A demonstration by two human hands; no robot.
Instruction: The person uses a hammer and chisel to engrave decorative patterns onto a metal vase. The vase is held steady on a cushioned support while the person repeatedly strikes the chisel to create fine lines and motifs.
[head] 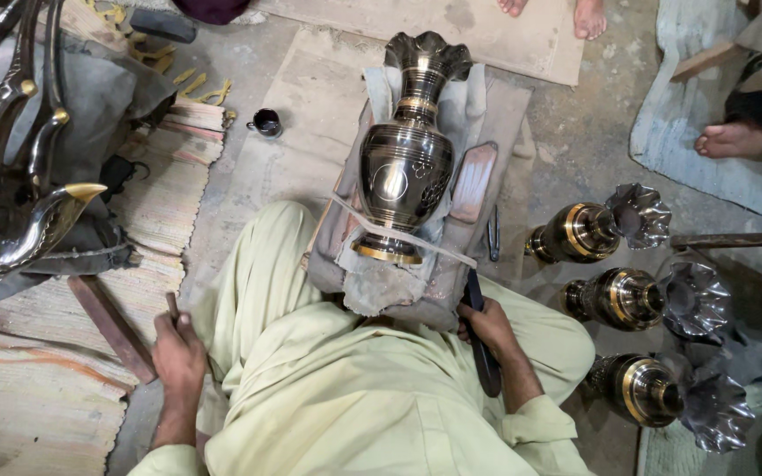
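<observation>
a dark brass vase [405,159] with gold bands lies on its side on a padded wooden block [478,181] in the middle of the scene, its fluted mouth pointing far and its foot near, against the person's lap. a pale strap [416,236] crosses just above the foot. the mouth faces away, so i cannot tell what is inside.

the left hand [178,353] sits low at the near left, fingers clenched round a thin wooden handle [172,307] beside a flat wooden bar [112,328] on the woven mat [28,414]. the right hand [489,328] is near the block's right edge, fingers grasping a long dark tool [482,348] that runs near and far.

to the right lie three more vases [615,300] of the same kind, stacked near to far, their ruffled mouths turned right; the mouths look dark and hollow. that makes four vases in all. one small dark cup [266,122] stands far left of the block; its contents cannot be made out. a slim pair of metal tools [493,236] lies just right of the block.
</observation>
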